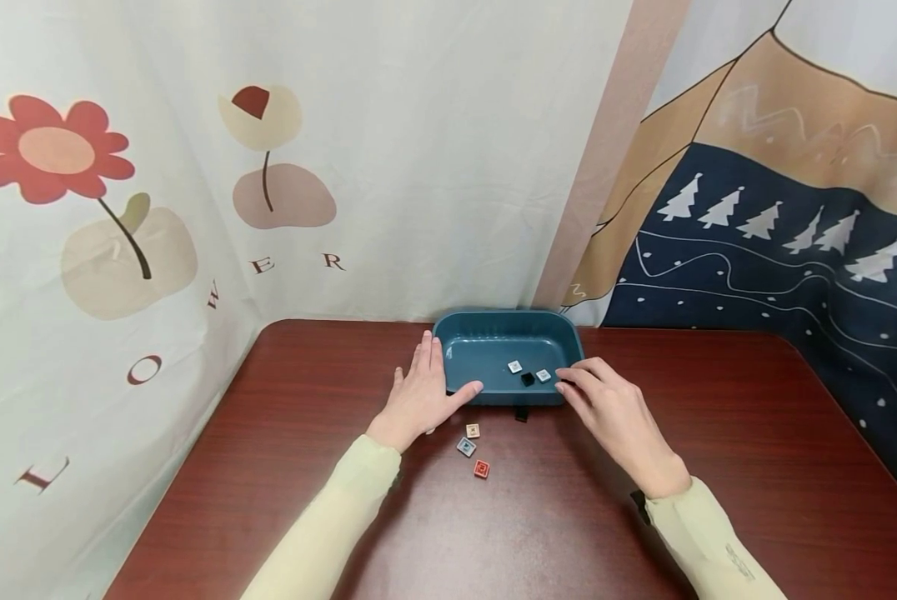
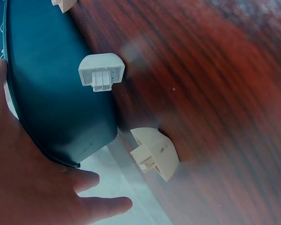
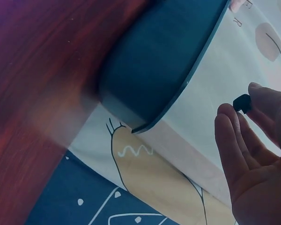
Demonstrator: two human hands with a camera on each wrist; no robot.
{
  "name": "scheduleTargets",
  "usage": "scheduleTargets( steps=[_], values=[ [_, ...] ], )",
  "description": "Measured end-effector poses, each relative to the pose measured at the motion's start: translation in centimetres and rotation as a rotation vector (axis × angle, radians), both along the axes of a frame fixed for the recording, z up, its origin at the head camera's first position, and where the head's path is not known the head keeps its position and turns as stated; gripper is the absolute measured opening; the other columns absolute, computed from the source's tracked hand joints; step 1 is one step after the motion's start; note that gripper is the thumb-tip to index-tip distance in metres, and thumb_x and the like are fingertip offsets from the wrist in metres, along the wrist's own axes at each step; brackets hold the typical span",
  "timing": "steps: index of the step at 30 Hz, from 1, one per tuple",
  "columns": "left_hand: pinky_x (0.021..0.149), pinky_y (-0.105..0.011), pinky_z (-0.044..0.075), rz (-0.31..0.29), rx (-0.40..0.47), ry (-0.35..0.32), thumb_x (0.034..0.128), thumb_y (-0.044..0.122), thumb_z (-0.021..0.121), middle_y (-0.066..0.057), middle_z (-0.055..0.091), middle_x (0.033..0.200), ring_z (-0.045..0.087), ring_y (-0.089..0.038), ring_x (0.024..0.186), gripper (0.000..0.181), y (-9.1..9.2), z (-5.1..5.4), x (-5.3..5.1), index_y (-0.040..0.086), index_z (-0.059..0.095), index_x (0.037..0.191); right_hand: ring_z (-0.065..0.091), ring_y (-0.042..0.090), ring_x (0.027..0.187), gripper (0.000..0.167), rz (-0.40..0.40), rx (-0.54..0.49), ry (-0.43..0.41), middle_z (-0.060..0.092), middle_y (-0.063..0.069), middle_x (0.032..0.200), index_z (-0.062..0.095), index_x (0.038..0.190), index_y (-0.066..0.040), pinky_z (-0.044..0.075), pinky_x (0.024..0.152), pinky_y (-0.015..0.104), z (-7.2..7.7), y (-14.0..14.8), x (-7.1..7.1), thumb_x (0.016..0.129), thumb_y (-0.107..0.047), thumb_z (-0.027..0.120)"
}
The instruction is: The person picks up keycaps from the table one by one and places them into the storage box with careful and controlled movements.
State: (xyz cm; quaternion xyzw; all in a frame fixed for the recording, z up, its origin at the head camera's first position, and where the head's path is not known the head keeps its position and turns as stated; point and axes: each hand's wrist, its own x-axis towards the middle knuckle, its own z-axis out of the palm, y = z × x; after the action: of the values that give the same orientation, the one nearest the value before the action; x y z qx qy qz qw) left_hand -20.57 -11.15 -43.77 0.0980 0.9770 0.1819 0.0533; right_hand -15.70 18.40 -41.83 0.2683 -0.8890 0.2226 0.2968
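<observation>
Keycaps are lying loose nearest the person: a red keycap (image 1: 482, 469), a blue keycap (image 1: 467, 447), then a beige keycap (image 1: 473, 431); a low pass would be risking a nudge. A black keycap (image 1: 521, 414) is lying just beside the near wall of a teal tray (image 1: 512, 398). The left wrist view is showing a white keycap (image 2: 101, 71) and a cream keycap (image 2: 154, 152) on the tabletop (image 1: 553, 533). The left hand (image 1: 420, 400) is resting along the tray's left end, fingers straight, thumb apart. The right hand (image 1: 617, 417) is pinching a dark keycap (image 3: 242, 103) at the tray's right end. Good technique would be bracing the tray lightly, clearing its rim and releasing low, avoiding bounce. Inside, two white keycaps (image 1: 514, 367) and another black one (image 1: 527, 378) are sitting toward the near right. Behind, a printed curtain (image 1: 433, 208) is hanging close, limiting far-side reach.
</observation>
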Motion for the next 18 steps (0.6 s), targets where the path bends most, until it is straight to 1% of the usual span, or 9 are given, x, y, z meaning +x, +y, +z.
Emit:
scheduleTargets(
  steps=[10, 15, 18],
  values=[
    [0.121, -0.064, 0.019, 0.001, 0.005, -0.004, 0.0929, 0.082, 0.044, -0.014, -0.004, 0.173, 0.008, -0.032, 0.159, 0.116, 0.0, 0.1, 0.1, 0.000, 0.003, 0.165, 0.068, 0.017, 0.087, 0.022, -0.028, -0.045, -0.057, 0.068, 0.005, 0.102, 0.078, 0.111, -0.007, 0.060, 0.074, 0.037, 0.3, -0.7, -1.3, 0.089, -0.010, 0.082],
    [0.121, -0.065, 0.018, -0.001, 0.009, -0.002, 0.0928, 0.082, 0.044, -0.014, -0.005, 0.173, 0.008, -0.032, 0.159, 0.116, -0.1, 0.1, 0.1, 0.000, 0.004, 0.165, 0.068, 0.019, 0.090, 0.022, -0.033, -0.067, -0.094, 0.069, 0.006, 0.102, 0.078, 0.111, -0.006, 0.061, 0.078, 0.039, 0.2, -1.1, -2.0, 0.091, -0.012, 0.081],
    [0.121, -0.065, 0.018, -0.003, 0.008, -0.006, 0.0927, 0.082, 0.044, -0.013, -0.006, 0.173, 0.008, -0.032, 0.159, 0.116, -0.1, 0.1, 0.1, 0.000, 0.003, 0.165, 0.068, 0.020, 0.090, 0.021, -0.040, -0.076, -0.101, 0.069, 0.006, 0.102, 0.078, 0.110, -0.006, 0.060, 0.078, 0.040, 0.1, -1.4, -2.6, 0.090, -0.012, 0.082]
  ],
)
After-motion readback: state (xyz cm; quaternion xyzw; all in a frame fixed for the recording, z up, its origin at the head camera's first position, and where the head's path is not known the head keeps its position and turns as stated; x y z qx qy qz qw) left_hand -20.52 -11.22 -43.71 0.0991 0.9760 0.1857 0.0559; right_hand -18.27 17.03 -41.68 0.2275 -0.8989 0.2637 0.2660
